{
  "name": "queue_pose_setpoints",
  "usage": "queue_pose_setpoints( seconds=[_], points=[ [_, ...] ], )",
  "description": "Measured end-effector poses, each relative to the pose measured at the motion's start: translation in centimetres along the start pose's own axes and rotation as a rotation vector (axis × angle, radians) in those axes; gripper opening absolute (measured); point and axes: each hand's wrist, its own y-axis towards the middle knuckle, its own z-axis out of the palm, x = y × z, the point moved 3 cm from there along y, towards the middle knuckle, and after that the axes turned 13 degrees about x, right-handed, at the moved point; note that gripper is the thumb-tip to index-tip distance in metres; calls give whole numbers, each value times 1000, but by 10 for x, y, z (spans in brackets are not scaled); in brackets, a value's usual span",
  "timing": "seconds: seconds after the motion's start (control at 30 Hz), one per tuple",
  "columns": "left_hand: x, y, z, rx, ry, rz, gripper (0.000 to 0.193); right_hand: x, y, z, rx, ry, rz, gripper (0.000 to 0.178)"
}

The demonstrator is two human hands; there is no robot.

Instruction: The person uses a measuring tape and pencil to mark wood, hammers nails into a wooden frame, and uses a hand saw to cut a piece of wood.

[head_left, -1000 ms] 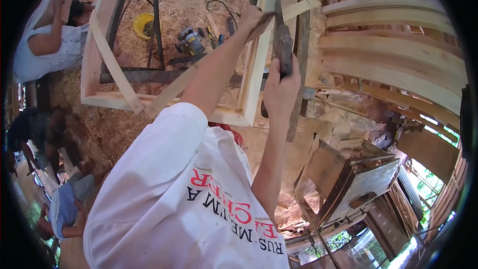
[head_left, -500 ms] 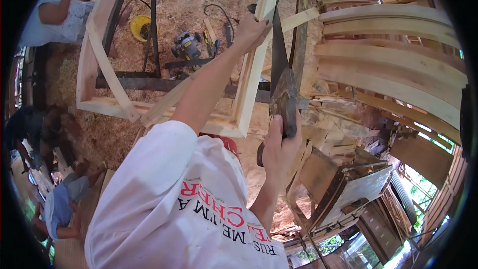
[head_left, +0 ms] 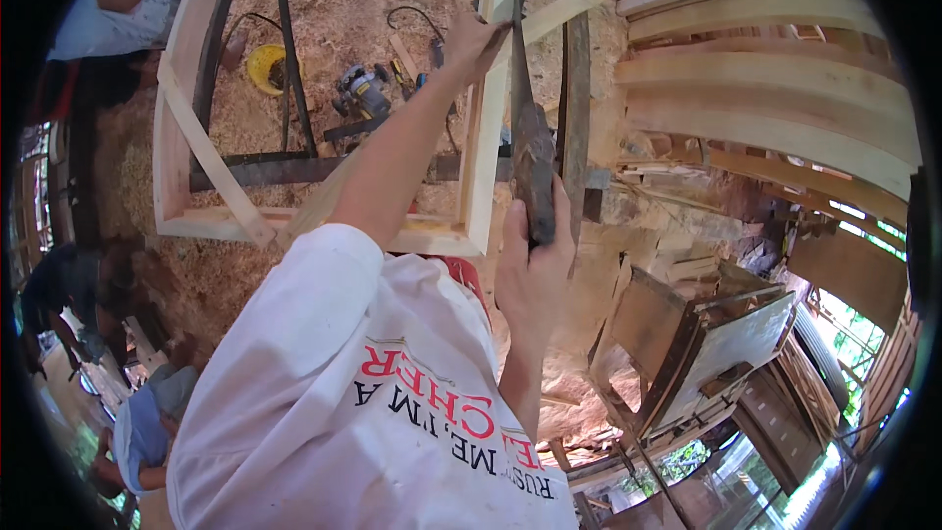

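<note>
My right hand [head_left: 535, 260] is wrapped round the dark wooden handle of a handsaw [head_left: 534, 152]. The saw blade runs away from me, nearly edge-on, just outside the right rail of a pale wooden frame [head_left: 481, 152]. It lies against a wooden strip [head_left: 567, 10] that sticks out past that rail. At the far part of the rail, my left hand [head_left: 475, 45] is closed on the frame, its fingertips partly hidden. A second diagonal strip [head_left: 211, 149] spans the frame's near left corner.
Through the frame I see a yellow bowl-like container [head_left: 266, 70], a power tool [head_left: 361, 93] and dark bars over wood shavings. Curved planks [head_left: 756, 79] are stacked at right, with a wooden cabinet-like box [head_left: 716, 363] nearer. Other people are at left, one bending [head_left: 69, 285].
My right hand and the saw have shifted left, and the blade now shows more edge-on. The whole view has moved slightly. My left hand keeps its grip on the frame.
</note>
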Motion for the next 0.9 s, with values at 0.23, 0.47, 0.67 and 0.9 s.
queue_pose_setpoints(
  seconds=[0.23, 0.47, 0.67, 0.9],
  points=[
    [10, 1, -5, -78, 26, 102, 50, -3, -1, 6, 84, 108, 93, 48],
    [10, 2, -7, -97, 74, 140, 49, -11, -4, 0, 20, 59, -62, 47],
    [5, -4, 2, -104, 175, 147, 45, -30, -7, -8, 7, 170, -8, 47],
    [35, 20, 17, -149, 121, 220, 47, -5, -4, -10, 41, 5, 48, 48]
  ],
)
